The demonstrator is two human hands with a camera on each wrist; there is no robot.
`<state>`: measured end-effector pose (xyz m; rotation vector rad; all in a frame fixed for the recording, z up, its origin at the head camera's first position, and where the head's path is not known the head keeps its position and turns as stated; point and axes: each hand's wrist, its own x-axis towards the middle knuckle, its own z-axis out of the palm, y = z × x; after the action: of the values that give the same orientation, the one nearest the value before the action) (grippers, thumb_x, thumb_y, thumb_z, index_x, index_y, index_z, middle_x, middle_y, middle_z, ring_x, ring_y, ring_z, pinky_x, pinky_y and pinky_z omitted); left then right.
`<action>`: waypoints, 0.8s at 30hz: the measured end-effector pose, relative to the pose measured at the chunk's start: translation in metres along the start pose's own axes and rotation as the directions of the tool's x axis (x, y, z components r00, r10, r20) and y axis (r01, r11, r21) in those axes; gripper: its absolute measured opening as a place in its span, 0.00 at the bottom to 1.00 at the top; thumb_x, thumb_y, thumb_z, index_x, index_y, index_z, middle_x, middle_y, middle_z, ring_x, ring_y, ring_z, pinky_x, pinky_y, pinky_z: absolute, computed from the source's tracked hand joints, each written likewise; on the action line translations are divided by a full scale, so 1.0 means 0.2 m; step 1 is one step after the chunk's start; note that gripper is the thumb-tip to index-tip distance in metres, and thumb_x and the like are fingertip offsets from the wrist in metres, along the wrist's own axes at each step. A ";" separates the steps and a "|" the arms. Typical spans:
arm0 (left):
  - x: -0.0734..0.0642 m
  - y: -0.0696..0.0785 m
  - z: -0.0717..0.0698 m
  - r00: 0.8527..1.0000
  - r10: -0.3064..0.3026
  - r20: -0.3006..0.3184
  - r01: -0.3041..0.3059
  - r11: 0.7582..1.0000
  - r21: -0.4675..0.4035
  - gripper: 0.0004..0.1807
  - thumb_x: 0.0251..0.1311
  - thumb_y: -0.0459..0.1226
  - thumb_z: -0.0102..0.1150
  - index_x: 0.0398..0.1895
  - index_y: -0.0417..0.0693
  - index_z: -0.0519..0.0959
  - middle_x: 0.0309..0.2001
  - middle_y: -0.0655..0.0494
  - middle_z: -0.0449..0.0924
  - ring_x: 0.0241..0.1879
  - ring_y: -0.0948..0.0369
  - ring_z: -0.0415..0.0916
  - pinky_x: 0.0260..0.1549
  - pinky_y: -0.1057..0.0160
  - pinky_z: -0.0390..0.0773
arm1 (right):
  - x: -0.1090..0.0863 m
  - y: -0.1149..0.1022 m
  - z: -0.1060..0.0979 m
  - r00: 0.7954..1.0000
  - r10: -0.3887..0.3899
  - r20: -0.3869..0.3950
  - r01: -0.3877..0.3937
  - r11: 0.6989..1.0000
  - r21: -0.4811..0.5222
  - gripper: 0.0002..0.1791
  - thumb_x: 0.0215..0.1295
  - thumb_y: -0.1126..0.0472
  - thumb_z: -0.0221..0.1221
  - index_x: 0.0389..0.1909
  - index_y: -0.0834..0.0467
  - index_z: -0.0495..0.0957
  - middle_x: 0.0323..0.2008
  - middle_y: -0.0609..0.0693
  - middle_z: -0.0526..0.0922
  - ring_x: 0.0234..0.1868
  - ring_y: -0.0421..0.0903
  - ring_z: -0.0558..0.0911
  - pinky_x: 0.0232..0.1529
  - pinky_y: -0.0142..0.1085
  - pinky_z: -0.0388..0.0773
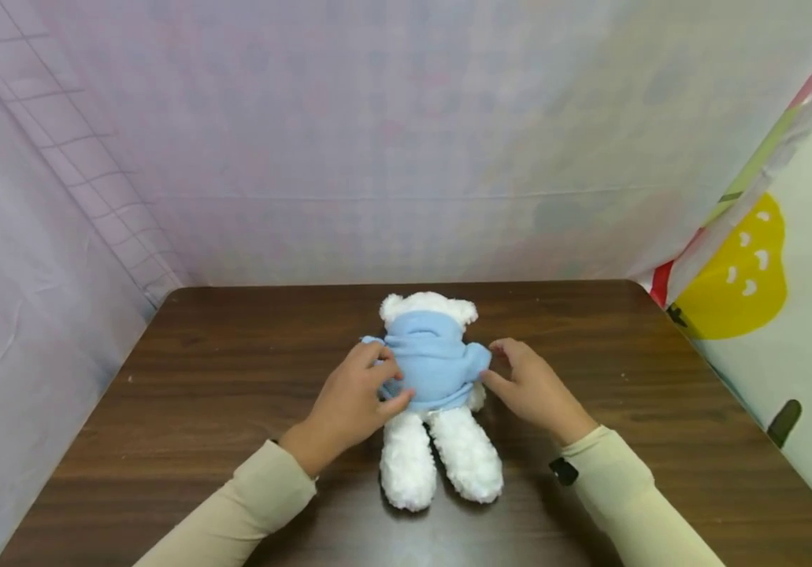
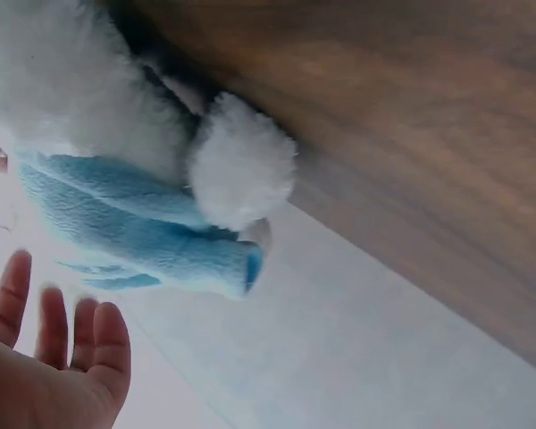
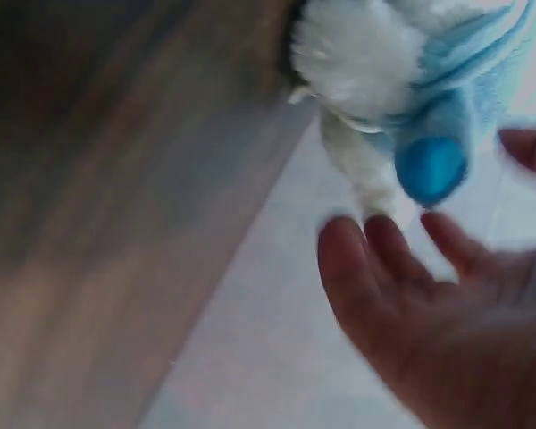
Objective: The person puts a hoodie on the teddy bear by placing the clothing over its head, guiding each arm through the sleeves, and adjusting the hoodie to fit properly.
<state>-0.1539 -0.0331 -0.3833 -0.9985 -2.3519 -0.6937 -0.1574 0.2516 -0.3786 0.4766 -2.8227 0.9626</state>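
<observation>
Cream sleeves (image 1: pixel 264 488) at the near edge, angled in from left and right, with a small black object (image 1: pixel 564 471) at the right wrist. Beyond them, white toy bear (image 1: pixel 451 433) lying on the dark wood-grained bench (image 1: pixel 235 354), head at the far end, legs at the near end, before a pale printed cloth (image 1: pixel 406 157). Left hand (image 1: pixel 356 394) open, fingers spread and lightly bent at the left side of the blue top (image 1: pixel 427 366); right hand (image 1: pixel 536 394) likewise open, thumb and fingers parted just beside the right cuff (image 3: pixel 433 170). Cannot tell from the head view whether fingertips touch fabric. Clear in the left wrist view: visible fingers apart from the top, and a left cuff (image 2: pixel 237 268) with a round furry white part (image 2: pixel 241 165) just beside it. Shown only in the right wrist view: open end of the right cuff, brighter blue inside, close to the fingertips. Visible from the head alone: full length of the toy, two short ears, slightly parted legs, tufted fur, and fabric creased across the middle and bunched high near the head.
</observation>
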 end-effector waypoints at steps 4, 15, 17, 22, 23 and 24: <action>0.02 0.01 0.02 0.997 0.028 0.071 -0.029 0.999 0.027 0.26 0.54 0.46 0.74 0.55 0.48 0.80 0.59 0.45 0.69 0.59 0.48 0.69 0.53 0.52 0.77 | 0.00 0.04 0.04 0.972 0.043 0.231 -0.073 0.990 0.122 0.44 0.68 0.49 0.63 0.74 0.66 0.52 0.64 0.63 0.70 0.61 0.57 0.73 0.56 0.53 0.73; 0.01 0.00 0.07 0.977 -0.032 0.209 0.016 0.997 0.079 0.37 0.54 0.48 0.74 0.65 0.48 0.72 0.65 0.42 0.64 0.64 0.46 0.65 0.55 0.51 0.75 | 0.03 0.02 0.10 0.948 -0.005 0.317 -0.026 0.995 0.092 0.54 0.65 0.49 0.65 0.76 0.66 0.39 0.62 0.67 0.72 0.55 0.52 0.77 0.55 0.49 0.74; 0.01 0.00 0.07 0.979 -0.031 0.203 0.015 0.997 0.080 0.37 0.53 0.49 0.75 0.64 0.47 0.72 0.64 0.42 0.64 0.63 0.46 0.65 0.54 0.51 0.76 | 0.04 0.01 0.11 0.947 -0.018 0.320 -0.011 0.996 0.089 0.54 0.65 0.50 0.64 0.76 0.67 0.39 0.61 0.68 0.73 0.53 0.51 0.78 0.54 0.49 0.74; 0.01 -0.01 0.07 0.979 -0.061 0.195 0.048 0.996 0.071 0.38 0.52 0.49 0.76 0.63 0.46 0.72 0.63 0.41 0.64 0.62 0.46 0.66 0.52 0.53 0.78 | 0.05 0.00 0.12 0.945 -0.057 0.323 0.021 0.993 0.114 0.52 0.65 0.52 0.63 0.76 0.65 0.39 0.61 0.67 0.72 0.53 0.50 0.77 0.54 0.48 0.73; 0.01 -0.01 0.07 0.978 -0.072 0.195 0.061 0.996 0.062 0.38 0.51 0.49 0.76 0.63 0.46 0.72 0.63 0.41 0.64 0.62 0.45 0.66 0.52 0.52 0.78 | 0.05 0.00 0.11 0.944 -0.059 0.325 0.019 0.992 0.125 0.52 0.65 0.52 0.63 0.76 0.64 0.39 0.62 0.66 0.71 0.54 0.50 0.76 0.54 0.48 0.73; 0.01 -0.01 0.07 0.977 -0.088 0.196 0.080 0.995 0.052 0.38 0.51 0.49 0.76 0.64 0.46 0.71 0.63 0.41 0.64 0.62 0.45 0.66 0.51 0.52 0.78 | 0.05 0.00 0.10 0.944 -0.066 0.324 0.022 0.990 0.138 0.51 0.66 0.52 0.63 0.76 0.64 0.40 0.62 0.66 0.71 0.54 0.50 0.76 0.54 0.48 0.73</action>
<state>-0.1601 -0.0241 -0.3923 -0.9946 -2.5837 -0.5949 -0.1668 0.2367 -0.3923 0.7809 -3.0302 1.1660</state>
